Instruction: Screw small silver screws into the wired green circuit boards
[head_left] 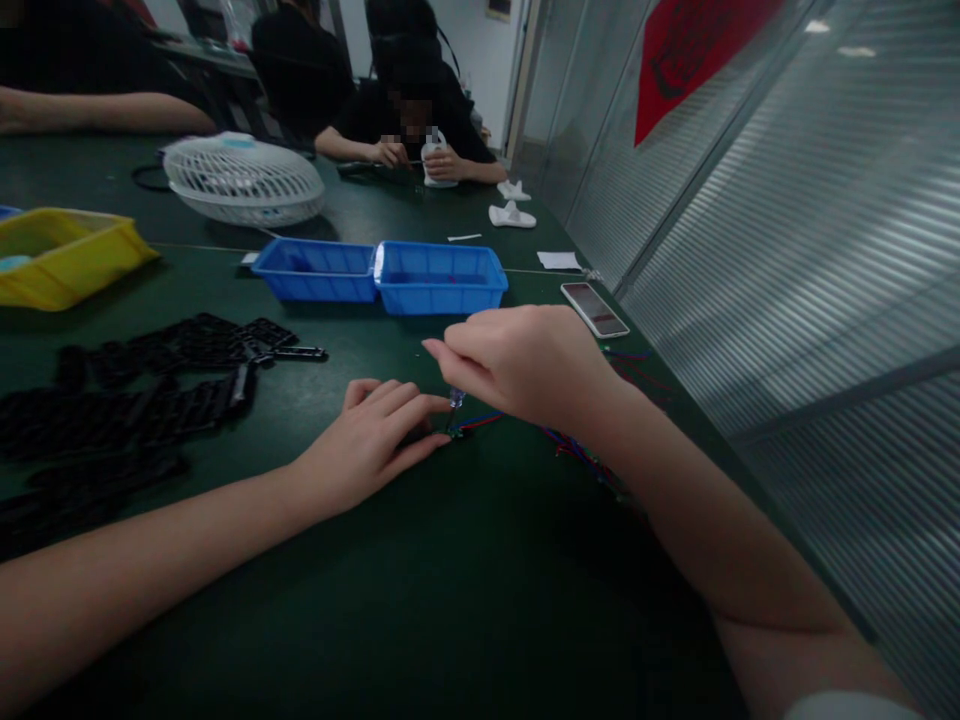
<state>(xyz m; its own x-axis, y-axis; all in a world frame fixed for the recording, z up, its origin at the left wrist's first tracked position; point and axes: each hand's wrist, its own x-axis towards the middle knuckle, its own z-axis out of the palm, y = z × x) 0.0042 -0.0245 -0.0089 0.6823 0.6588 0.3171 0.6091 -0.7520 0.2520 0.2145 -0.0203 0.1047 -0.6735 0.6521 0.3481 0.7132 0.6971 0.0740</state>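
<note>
Right hand (517,365) is clenched around driver (456,397); only the lower clear handle and thin shaft are exposed. Left hand (382,430) is half curled, index fingertip placed at the driver, thumb at green board (452,433); whether the board is actually gripped cannot be told. Board is set on bench (420,600), well in from the right edge, under the driver shaft. Judged light, stiff, fragile; best held by its rims, with joints left untouched. Attached wires (484,420) look soft, not to be pulled on. Driver is probably hard and smooth, best taken by the handle.

Board is mostly covered by fingers; shaft tip and any screw cannot be made out. Wire bundle (585,460) toward the right edge is partly hidden by the right forearm. Black parts (150,390) are piled toward the left edge, dark and blurred, cut off by the frame. Phone (595,310) is laid near the right edge. Beyond, blue bins (442,280) are seen, contents unclear; yellow bin (67,280) is cut off at left. Fan (244,180) is placed farther back. At the far edge, white part (440,165) is held by a co-worker (465,130).
</note>
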